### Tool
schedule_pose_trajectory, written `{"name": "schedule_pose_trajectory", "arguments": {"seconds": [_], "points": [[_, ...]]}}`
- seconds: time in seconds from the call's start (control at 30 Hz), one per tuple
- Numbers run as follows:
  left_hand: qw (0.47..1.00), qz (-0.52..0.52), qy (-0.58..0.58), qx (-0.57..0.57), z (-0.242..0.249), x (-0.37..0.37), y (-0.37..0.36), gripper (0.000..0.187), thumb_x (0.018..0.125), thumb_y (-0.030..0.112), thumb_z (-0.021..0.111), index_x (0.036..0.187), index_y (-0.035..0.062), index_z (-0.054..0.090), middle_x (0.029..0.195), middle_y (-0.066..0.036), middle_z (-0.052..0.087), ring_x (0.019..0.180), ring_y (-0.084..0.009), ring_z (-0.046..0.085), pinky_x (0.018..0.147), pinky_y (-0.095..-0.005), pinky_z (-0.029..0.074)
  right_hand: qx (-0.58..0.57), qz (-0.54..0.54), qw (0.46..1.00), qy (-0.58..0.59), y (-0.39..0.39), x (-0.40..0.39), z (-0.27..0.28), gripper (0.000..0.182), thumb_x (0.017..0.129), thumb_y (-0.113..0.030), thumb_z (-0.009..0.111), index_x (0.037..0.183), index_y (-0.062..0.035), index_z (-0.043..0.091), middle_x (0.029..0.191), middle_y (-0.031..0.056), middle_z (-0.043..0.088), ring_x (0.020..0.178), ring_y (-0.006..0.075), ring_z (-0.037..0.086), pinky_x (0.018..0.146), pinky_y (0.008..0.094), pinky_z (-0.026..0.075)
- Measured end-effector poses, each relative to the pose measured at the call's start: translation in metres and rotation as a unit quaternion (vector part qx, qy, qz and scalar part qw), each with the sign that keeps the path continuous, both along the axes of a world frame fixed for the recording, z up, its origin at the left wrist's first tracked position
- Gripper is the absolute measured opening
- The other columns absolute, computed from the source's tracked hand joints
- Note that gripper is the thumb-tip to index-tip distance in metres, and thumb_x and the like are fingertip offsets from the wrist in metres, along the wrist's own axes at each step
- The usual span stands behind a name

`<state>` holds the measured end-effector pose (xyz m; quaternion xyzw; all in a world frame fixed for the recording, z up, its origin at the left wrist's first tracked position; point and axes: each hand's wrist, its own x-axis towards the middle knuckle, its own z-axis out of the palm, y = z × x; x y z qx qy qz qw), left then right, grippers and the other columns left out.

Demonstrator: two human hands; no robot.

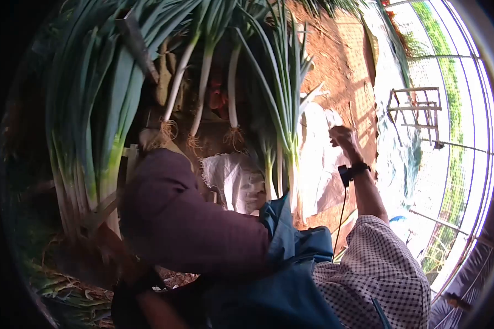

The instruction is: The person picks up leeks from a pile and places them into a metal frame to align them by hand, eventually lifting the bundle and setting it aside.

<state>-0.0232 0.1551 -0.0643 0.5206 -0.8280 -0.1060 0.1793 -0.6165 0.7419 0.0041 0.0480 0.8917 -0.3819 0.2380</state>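
My right hand [343, 137] is closed above the white sheeting, and what is inside its fingers, if anything, is hidden. A black band [354, 174] with a thin cable sits on that wrist. At the lower left, my left hand [112, 249] is dark and blurred against the lower ends of a thick bundle of leeks [107, 159]. Its fingers do not show clearly. Several loose leeks with roots, one of them a pale-stemmed leek [180, 82], lie in front of my knee. Another clump of leeks [291, 126] rests between my knee and the sheeting.
A flat metal bar [134, 44] lies across the leek leaves. White sheeting [315, 170] covers part of the brown ground [337, 66]. A white sack [236, 178] is beyond my bent knee [167, 192]. A small frame stand [417, 109] stands near the mesh wall at right.
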Motion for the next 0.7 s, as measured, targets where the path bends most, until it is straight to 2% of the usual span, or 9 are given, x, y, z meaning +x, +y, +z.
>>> {"name": "schedule_pose_trajectory", "arguments": {"seconds": [0.1,0.2,0.33,0.4,0.43,0.53,0.57,0.6,0.7], "points": [[1.000,-0.007,-0.002,-0.003,0.004,0.003,-0.003,0.040,0.094,0.016,0.056,0.133,0.0094,0.060,0.133,-0.016,0.061,0.125,-0.0326,0.057,0.105,-0.0444,0.044,0.086,-0.067,0.990,-0.094,0.096,0.087,-0.020,0.026,0.085,-0.023,0.077,0.095,0.0001,0.071,0.072,0.0071,0.067,0.060,0.0149,0.065,0.054,0.0280,0.054],[1.000,-0.010,-0.010,-0.006,0.011,0.003,-0.006,0.040,0.094,0.016,0.057,0.133,0.0096,0.060,0.133,-0.017,0.061,0.125,-0.0328,0.057,0.105,-0.0447,0.044,0.065,-0.037,0.982,-0.172,0.097,0.157,-0.056,0.033,0.083,-0.026,0.079,0.098,0.0016,0.071,0.074,0.0080,0.068,0.063,0.0179,0.066,0.058,0.0297,0.056],[1.000,-0.013,-0.021,-0.009,0.021,0.001,-0.005,0.039,0.093,0.016,0.057,0.132,0.0100,0.061,0.132,-0.017,0.061,0.125,-0.0331,0.056,0.105,-0.0451,0.044,0.059,0.088,0.994,0.015,0.033,0.171,-0.123,0.048,0.080,-0.042,0.079,0.098,0.0022,0.070,0.081,0.0129,0.073,0.081,0.0296,0.069,0.072,0.0409,0.055],[1.000,-0.010,-0.023,-0.011,0.028,-0.001,-0.004,0.039,0.093,0.017,0.058,0.132,0.0102,0.061,0.132,-0.017,0.061,0.125,-0.0332,0.056,0.105,-0.0453,0.044,0.104,0.191,0.975,0.036,0.012,0.159,-0.151,0.046,0.080,-0.043,0.078,0.093,0.0009,0.070,0.081,0.0141,0.072,0.079,0.0309,0.069,0.069,0.0442,0.053],[1.000,-0.011,-0.022,-0.014,0.030,-0.002,-0.004,0.039,0.093,0.017,0.058,0.132,0.0103,0.062,0.132,-0.017,0.061,0.125,-0.0332,0.056,0.105,-0.0454,0.044,0.157,0.217,0.963,0.040,0.005,0.155,-0.153,0.027,0.078,-0.029,0.076,0.078,-0.0034,0.066,0.074,0.0070,0.065,0.079,0.0211,0.067,0.071,0.0420,0.053],[1.000,-0.009,-0.018,-0.018,0.030,-0.003,-0.002,0.039,0.093,0.017,0.059,0.131,0.0106,0.062,0.131,-0.017,0.062,0.125,-0.0334,0.056,0.105,-0.0457,0.043,-0.006,0.113,0.992,-0.050,-0.008,0.137,-0.100,0.021,0.081,-0.020,0.075,0.081,-0.0029,0.063,0.077,0.0080,0.065,0.077,0.0213,0.069,0.067,0.0401,0.055],[1.000,-0.010,-0.017,-0.020,0.030,-0.004,-0.002,0.039,0.093,0.017,0.059,0.131,0.0106,0.062,0.131,-0.017,0.062,0.125,-0.0335,0.056,0.105,-0.0458,0.043,-0.202,0.006,0.970,-0.136,-0.014,0.132,-0.076,0.020,0.084,-0.013,0.074,0.091,-0.0003,0.060,0.084,0.0111,0.066,0.074,0.0217,0.069,0.066,0.0367,0.060],[1.000,-0.011,-0.015,-0.021,0.029,-0.006,-0.002,0.039,0.092,0.017,0.059,0.131,0.0107,0.062,0.131,-0.017,0.062,0.125,-0.0336,0.056,0.105,-0.0459,0.043,-0.263,-0.043,0.951,-0.158,-0.017,0.123,-0.063,0.029,0.088,-0.011,0.072,0.105,0.0040,0.056,0.090,0.0144,0.066,0.074,0.0243,0.070,0.069,0.0389,0.063],[1.000,-0.018,-0.006,-0.025,0.027,-0.013,-0.003,0.039,0.092,0.017,0.060,0.130,0.0110,0.063,0.130,-0.017,0.062,0.125,-0.0337,0.056,0.105,-0.0462,0.043,-0.410,0.014,0.902,-0.135,-0.044,0.091,-0.010,0.068,0.094,-0.006,0.064,0.153,-0.0020,0.030,0.092,0.0160,0.067,0.078,0.0254,0.071,0.073,0.0412,0.062]]}}
